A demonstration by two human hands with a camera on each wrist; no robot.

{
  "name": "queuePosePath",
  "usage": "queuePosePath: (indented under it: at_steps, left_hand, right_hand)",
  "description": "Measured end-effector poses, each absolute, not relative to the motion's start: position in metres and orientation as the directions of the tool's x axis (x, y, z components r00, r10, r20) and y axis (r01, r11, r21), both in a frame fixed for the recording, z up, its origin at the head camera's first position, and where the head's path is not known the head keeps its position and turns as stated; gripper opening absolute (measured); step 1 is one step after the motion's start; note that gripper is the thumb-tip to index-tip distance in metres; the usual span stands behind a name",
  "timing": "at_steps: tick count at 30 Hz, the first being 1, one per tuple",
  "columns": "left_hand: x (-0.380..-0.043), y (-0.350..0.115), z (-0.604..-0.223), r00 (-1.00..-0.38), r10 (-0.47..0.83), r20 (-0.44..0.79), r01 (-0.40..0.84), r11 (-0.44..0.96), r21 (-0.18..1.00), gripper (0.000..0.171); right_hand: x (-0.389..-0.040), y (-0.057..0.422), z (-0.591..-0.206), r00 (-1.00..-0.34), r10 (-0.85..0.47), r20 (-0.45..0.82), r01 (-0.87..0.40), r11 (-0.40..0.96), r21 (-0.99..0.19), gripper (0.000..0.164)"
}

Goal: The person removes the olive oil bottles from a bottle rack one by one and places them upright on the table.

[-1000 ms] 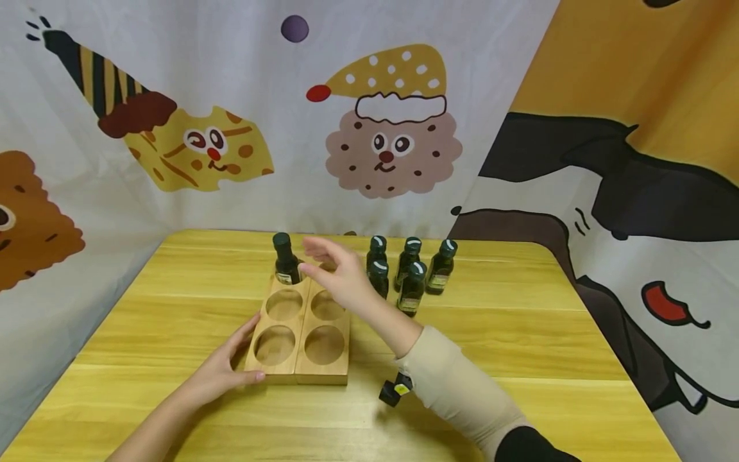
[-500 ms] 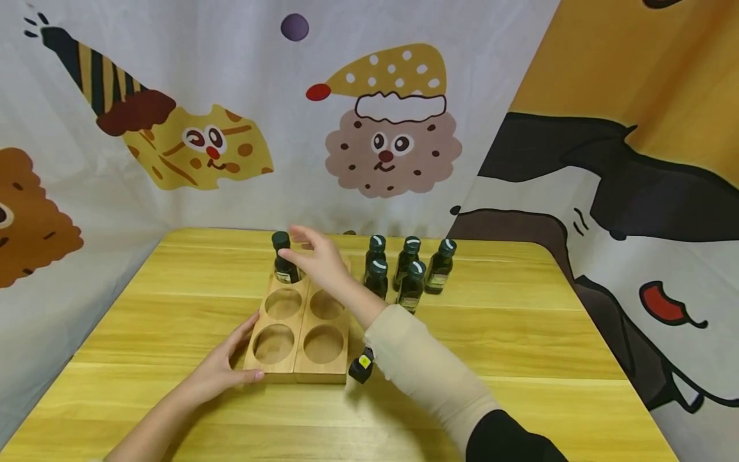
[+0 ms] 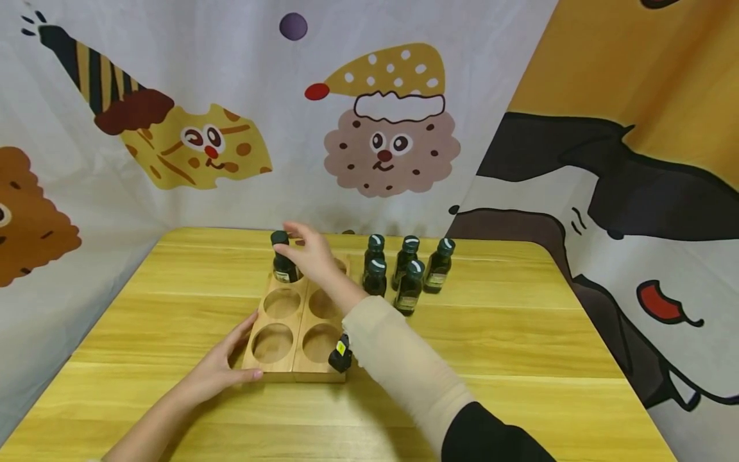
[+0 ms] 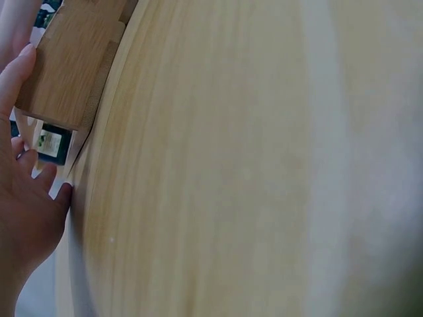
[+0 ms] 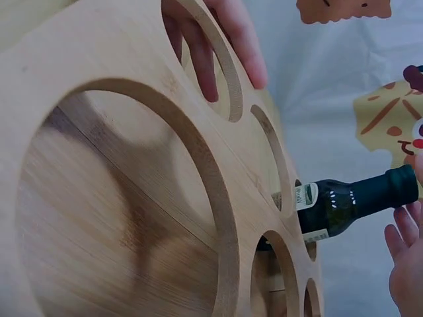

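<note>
A light wooden holder (image 3: 277,374) with several round holes stands on the table. My left hand (image 3: 222,359) grips its near left corner, thumb at the front and fingers along the side; the left wrist view shows that hand (image 4: 30,218) close against the wood. One dark green bottle (image 3: 284,266) with a pale label stands upright in the far left hole. Over that bottle is my right hand (image 3: 316,260), thumb and fingers spread about its cap. In the right wrist view the fingertips (image 5: 394,239) lie right beside the bottle's cap (image 5: 402,185).
Several matching dark bottles (image 3: 408,289) stand in a group right of the holder. A printed curtain (image 3: 231,212) hangs behind the table's far edge. A small black device (image 3: 340,356) hangs below the right wrist.
My right hand has moved left and closer to the bottle in the holder, its thumb now at the cap. The left hand stays at the holder's corner.
</note>
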State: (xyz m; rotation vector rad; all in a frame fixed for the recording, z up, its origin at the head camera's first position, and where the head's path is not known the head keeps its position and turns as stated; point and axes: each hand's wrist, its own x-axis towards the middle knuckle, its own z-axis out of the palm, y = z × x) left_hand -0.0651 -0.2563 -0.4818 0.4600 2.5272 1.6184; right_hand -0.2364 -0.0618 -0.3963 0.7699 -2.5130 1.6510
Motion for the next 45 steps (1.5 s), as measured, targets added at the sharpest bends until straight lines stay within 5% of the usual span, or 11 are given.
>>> queuePosePath:
  at_steps: [45]
  left_hand:
    - [-0.065, -0.255, -0.482, -0.952, 0.300, 0.066, 0.182, 0.378, 0.908, 0.101]
  right_hand:
    - [-0.235, -0.071, -0.401, -0.915, -0.314, 0.255, -0.355, 0.322, -0.878, 0.039]
